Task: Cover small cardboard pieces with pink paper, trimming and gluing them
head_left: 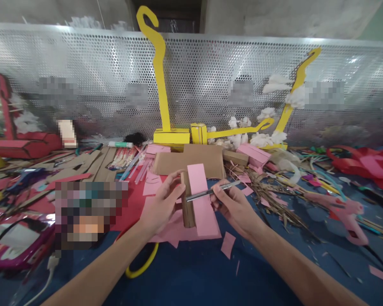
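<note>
Head view. I observed, through the distant head camera, two bare hands at work over a blue table (191, 280). The cardboard block (188, 214) stood on end, slightly tilted, at the middle of the scene, along the left edge of a pink paper strip (207, 223). The left hand (164, 202) grasped the block, thumb on its near face and fingers about its upper left edge. The right hand (234, 206) pinched a slim silver tool (199, 195), pen or knife I could not tell, which lay across the strip with its left end at the block. More pink paper lay beneath; a yellow scissor handle (143, 265) lay nearer, to the left, and a pink glue gun (341, 208) to the right. Far off stood a yellow hook (162, 85). I judged the block light and fairly stiff but crushable, best held by its long edges with light pressure; the strip seemed thin and easily creased, best steadied flat near its border; the tool looked smooth and likely to slip.
</note>
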Tool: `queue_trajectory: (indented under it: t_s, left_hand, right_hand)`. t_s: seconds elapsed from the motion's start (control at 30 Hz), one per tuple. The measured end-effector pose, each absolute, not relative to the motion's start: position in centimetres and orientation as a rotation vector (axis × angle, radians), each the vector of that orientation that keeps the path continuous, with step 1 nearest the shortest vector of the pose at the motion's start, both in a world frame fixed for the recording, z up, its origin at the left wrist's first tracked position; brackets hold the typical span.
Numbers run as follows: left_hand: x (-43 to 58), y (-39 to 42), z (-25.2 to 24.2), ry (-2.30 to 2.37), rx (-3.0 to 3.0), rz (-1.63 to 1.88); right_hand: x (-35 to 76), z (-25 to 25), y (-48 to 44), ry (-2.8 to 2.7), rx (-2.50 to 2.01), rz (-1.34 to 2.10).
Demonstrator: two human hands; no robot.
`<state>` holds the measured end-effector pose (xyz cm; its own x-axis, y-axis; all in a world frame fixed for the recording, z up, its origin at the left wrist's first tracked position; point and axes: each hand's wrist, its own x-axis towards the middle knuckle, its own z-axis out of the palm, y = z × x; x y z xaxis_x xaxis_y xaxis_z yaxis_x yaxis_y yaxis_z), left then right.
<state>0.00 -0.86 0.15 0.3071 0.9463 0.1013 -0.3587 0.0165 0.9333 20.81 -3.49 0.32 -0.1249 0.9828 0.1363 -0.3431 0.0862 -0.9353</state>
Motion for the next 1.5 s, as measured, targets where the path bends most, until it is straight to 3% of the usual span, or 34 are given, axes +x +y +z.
queue_trajectory:
  t_s: [0.7, 1.2, 1.5]
  left_hand:
    - [0.1, -2.2, 0.7, 0.731, 1.246, 0.946]
    - [-1.2, 0.5, 1.5, 0.74, 0.977, 1.459]
    - [-1.2, 0.4, 1.1, 0.724, 1.017, 1.362]
  right_hand:
    - [20.8, 0.0, -2.8, -0.895, -0.732, 1.224]
    - [19.8, -0.3, -4.1, -1.133, -0.848, 1.37]
    - [20.0, -0.2, -4.0, -1.143, -0.84, 1.315]
